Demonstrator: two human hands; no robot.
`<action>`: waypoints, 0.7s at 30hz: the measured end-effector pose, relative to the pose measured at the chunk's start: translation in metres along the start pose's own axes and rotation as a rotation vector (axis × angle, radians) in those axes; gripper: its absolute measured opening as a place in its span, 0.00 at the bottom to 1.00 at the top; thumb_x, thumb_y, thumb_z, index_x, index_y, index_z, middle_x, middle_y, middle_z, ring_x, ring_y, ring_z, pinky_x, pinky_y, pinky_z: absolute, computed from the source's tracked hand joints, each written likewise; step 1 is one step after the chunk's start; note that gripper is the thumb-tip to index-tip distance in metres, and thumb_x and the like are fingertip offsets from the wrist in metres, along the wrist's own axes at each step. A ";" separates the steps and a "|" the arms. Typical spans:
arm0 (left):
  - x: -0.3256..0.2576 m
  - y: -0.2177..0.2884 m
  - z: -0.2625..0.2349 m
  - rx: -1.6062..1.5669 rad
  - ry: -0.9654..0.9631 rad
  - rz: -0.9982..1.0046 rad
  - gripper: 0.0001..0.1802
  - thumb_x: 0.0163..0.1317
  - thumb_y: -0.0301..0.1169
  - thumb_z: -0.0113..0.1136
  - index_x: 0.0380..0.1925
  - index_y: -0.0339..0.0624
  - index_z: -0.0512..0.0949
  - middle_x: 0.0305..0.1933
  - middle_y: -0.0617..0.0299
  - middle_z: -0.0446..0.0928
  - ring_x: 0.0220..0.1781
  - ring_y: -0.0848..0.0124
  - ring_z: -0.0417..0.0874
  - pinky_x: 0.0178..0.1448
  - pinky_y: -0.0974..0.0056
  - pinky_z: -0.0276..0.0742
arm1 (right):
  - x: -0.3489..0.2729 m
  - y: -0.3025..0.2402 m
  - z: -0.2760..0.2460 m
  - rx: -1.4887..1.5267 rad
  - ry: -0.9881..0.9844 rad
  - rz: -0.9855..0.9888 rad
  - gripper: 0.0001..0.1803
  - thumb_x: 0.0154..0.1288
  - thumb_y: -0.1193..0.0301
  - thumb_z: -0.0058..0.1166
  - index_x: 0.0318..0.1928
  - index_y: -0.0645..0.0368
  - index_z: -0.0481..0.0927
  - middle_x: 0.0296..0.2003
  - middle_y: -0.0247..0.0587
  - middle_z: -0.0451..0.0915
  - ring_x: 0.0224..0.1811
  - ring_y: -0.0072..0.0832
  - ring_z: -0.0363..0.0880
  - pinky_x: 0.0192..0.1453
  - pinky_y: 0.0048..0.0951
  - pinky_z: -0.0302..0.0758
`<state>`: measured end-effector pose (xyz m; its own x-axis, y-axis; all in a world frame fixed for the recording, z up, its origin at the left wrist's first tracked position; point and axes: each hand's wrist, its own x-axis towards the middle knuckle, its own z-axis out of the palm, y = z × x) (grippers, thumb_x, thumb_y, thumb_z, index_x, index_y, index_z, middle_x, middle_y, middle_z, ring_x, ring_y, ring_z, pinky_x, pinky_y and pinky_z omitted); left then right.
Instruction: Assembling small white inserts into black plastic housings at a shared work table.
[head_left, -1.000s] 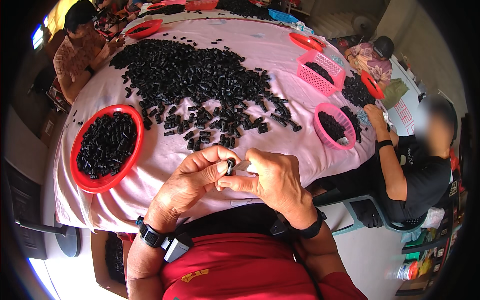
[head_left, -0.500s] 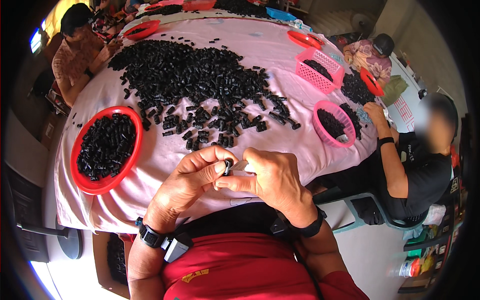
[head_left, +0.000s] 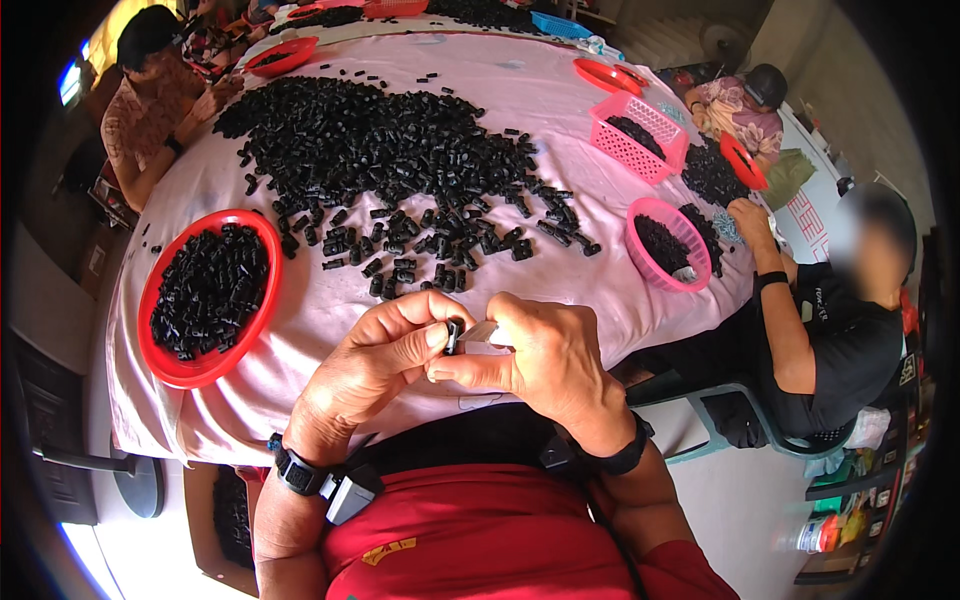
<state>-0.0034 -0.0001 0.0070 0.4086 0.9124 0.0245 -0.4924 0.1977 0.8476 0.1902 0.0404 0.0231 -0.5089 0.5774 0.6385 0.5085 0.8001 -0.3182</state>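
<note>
Hands meet at the lower centre of the frame, just above the red shirt (head_left: pixel 500 545). The left hand (head_left: pixel 375 365) pinches a small black part (head_left: pixel 453 336) between thumb and forefinger, its other fingers curled. The right hand (head_left: pixel 545 360) presses in from the right, fingertips closed on a pale piece (head_left: pixel 480 334) that touches the black part; what that piece is cannot be told from here. Each wrist wears a dark band.

Behind the hands, a table under a pink cloth (head_left: pixel 560 130) fills the middle of the frame. A big heap of black parts (head_left: pixel 370 140) lies across its centre, with loose ones scattered toward the hands. A red tray (head_left: pixel 160 365) full of parts sits at the left. A round pink basket (head_left: pixel 640 250) stands at the right, and a square pink basket (head_left: pixel 655 115) further up.

A person in black (head_left: pixel 830 340) sits at the right edge, one hand near the round basket. Another person (head_left: pixel 150 110) sits at the upper left, a third at the upper right (head_left: pixel 745 110).
</note>
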 end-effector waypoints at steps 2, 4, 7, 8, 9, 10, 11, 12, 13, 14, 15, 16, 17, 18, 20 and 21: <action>0.000 0.000 0.001 -0.010 0.004 0.001 0.12 0.70 0.34 0.57 0.49 0.40 0.77 0.39 0.73 0.76 0.38 0.84 0.70 0.42 0.76 0.65 | 0.000 0.001 0.000 -0.002 -0.001 0.000 0.31 0.47 0.42 0.69 0.21 0.56 0.72 0.15 0.39 0.73 0.15 0.36 0.75 0.19 0.35 0.69; 0.001 0.001 0.002 -0.028 -0.007 0.019 0.12 0.70 0.34 0.56 0.49 0.39 0.77 0.40 0.71 0.76 0.39 0.83 0.71 0.44 0.75 0.67 | 0.000 0.001 -0.001 -0.003 -0.004 0.003 0.31 0.47 0.42 0.69 0.21 0.56 0.72 0.15 0.39 0.73 0.15 0.36 0.75 0.19 0.35 0.69; 0.001 0.002 0.000 -0.043 -0.041 0.012 0.12 0.71 0.33 0.56 0.49 0.38 0.77 0.41 0.70 0.76 0.40 0.82 0.72 0.47 0.74 0.69 | 0.001 0.002 -0.001 -0.056 -0.048 0.003 0.31 0.47 0.42 0.69 0.20 0.56 0.71 0.15 0.39 0.73 0.15 0.36 0.75 0.19 0.35 0.69; 0.001 0.002 0.001 -0.043 -0.043 0.011 0.12 0.71 0.33 0.56 0.49 0.38 0.77 0.41 0.70 0.76 0.40 0.82 0.72 0.47 0.74 0.69 | 0.000 0.003 0.000 -0.057 -0.061 0.001 0.31 0.47 0.42 0.69 0.20 0.56 0.71 0.15 0.39 0.74 0.15 0.36 0.75 0.19 0.35 0.69; 0.002 0.002 0.003 -0.040 -0.030 0.007 0.12 0.71 0.33 0.56 0.49 0.39 0.77 0.41 0.70 0.76 0.41 0.82 0.73 0.47 0.74 0.69 | -0.001 0.004 0.000 -0.059 -0.074 0.000 0.31 0.47 0.42 0.69 0.20 0.56 0.71 0.15 0.39 0.74 0.15 0.36 0.76 0.19 0.35 0.69; 0.002 0.002 0.004 -0.037 -0.018 0.003 0.12 0.70 0.33 0.56 0.48 0.39 0.77 0.41 0.70 0.76 0.41 0.82 0.73 0.47 0.74 0.69 | -0.001 0.003 0.000 -0.060 -0.073 0.000 0.31 0.47 0.42 0.69 0.20 0.56 0.71 0.15 0.39 0.74 0.15 0.36 0.76 0.19 0.35 0.69; 0.002 0.002 0.003 -0.037 -0.017 0.003 0.12 0.70 0.33 0.56 0.48 0.39 0.77 0.41 0.70 0.76 0.41 0.82 0.73 0.47 0.74 0.69 | -0.001 0.002 0.001 -0.049 -0.060 0.003 0.31 0.47 0.42 0.69 0.20 0.56 0.71 0.15 0.39 0.74 0.15 0.36 0.76 0.19 0.35 0.69; 0.001 0.003 0.001 -0.045 -0.029 0.004 0.12 0.71 0.33 0.56 0.48 0.39 0.77 0.42 0.70 0.76 0.41 0.82 0.73 0.47 0.74 0.69 | -0.001 0.002 0.001 -0.039 -0.047 0.005 0.31 0.47 0.42 0.69 0.20 0.56 0.71 0.15 0.39 0.74 0.15 0.36 0.76 0.19 0.35 0.69; 0.001 0.003 0.000 -0.053 -0.041 0.005 0.12 0.71 0.33 0.56 0.48 0.39 0.77 0.42 0.70 0.76 0.41 0.82 0.73 0.48 0.74 0.69 | -0.001 0.002 0.001 -0.038 -0.047 0.005 0.31 0.47 0.42 0.69 0.20 0.56 0.71 0.15 0.39 0.74 0.15 0.36 0.76 0.19 0.35 0.69; 0.001 0.002 0.000 -0.053 -0.041 0.006 0.12 0.71 0.33 0.56 0.48 0.39 0.77 0.42 0.70 0.76 0.41 0.82 0.73 0.48 0.74 0.69 | 0.000 0.001 0.000 -0.022 -0.023 0.004 0.31 0.48 0.42 0.69 0.20 0.56 0.71 0.15 0.39 0.74 0.15 0.36 0.76 0.19 0.35 0.69; 0.001 0.001 0.000 -0.047 -0.036 0.011 0.12 0.71 0.33 0.56 0.48 0.39 0.77 0.42 0.70 0.76 0.41 0.82 0.73 0.48 0.74 0.69 | 0.001 0.001 0.000 -0.006 0.002 0.003 0.31 0.48 0.42 0.69 0.20 0.56 0.71 0.15 0.39 0.74 0.15 0.36 0.76 0.19 0.35 0.69; 0.001 0.001 0.000 -0.040 -0.031 0.017 0.12 0.71 0.32 0.55 0.48 0.39 0.77 0.42 0.69 0.77 0.41 0.82 0.73 0.48 0.74 0.69 | 0.001 0.001 0.000 -0.006 0.001 0.003 0.31 0.48 0.42 0.69 0.20 0.56 0.71 0.15 0.39 0.74 0.15 0.36 0.76 0.19 0.35 0.69; 0.002 0.000 0.000 -0.040 -0.031 0.017 0.12 0.71 0.32 0.55 0.48 0.39 0.77 0.42 0.69 0.77 0.41 0.82 0.73 0.48 0.74 0.69 | 0.000 0.002 0.001 -0.019 -0.010 0.004 0.31 0.48 0.42 0.68 0.20 0.56 0.71 0.15 0.39 0.74 0.15 0.36 0.76 0.19 0.35 0.70; 0.002 -0.001 -0.001 -0.039 -0.036 0.027 0.12 0.71 0.32 0.55 0.48 0.38 0.77 0.42 0.69 0.77 0.41 0.82 0.73 0.48 0.74 0.69 | 0.000 0.003 0.001 -0.031 -0.021 0.005 0.31 0.48 0.42 0.68 0.21 0.56 0.71 0.15 0.39 0.74 0.16 0.36 0.77 0.20 0.35 0.70; 0.002 -0.001 -0.001 -0.037 -0.042 0.036 0.12 0.71 0.32 0.55 0.48 0.38 0.77 0.42 0.69 0.77 0.41 0.81 0.73 0.48 0.74 0.69 | -0.001 0.004 0.002 -0.043 -0.050 0.009 0.31 0.49 0.42 0.68 0.21 0.56 0.71 0.15 0.39 0.75 0.16 0.36 0.77 0.20 0.34 0.70; 0.003 -0.001 -0.001 -0.039 -0.034 0.031 0.12 0.71 0.32 0.55 0.48 0.38 0.77 0.42 0.69 0.77 0.41 0.81 0.73 0.47 0.74 0.69 | -0.001 0.004 0.002 -0.055 -0.079 0.013 0.30 0.49 0.42 0.68 0.21 0.56 0.72 0.15 0.39 0.75 0.16 0.37 0.78 0.20 0.34 0.71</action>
<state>-0.0023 0.0023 0.0061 0.4186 0.9055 0.0690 -0.5345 0.1842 0.8249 0.1918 0.0434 0.0201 -0.5542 0.6003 0.5766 0.5517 0.7836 -0.2855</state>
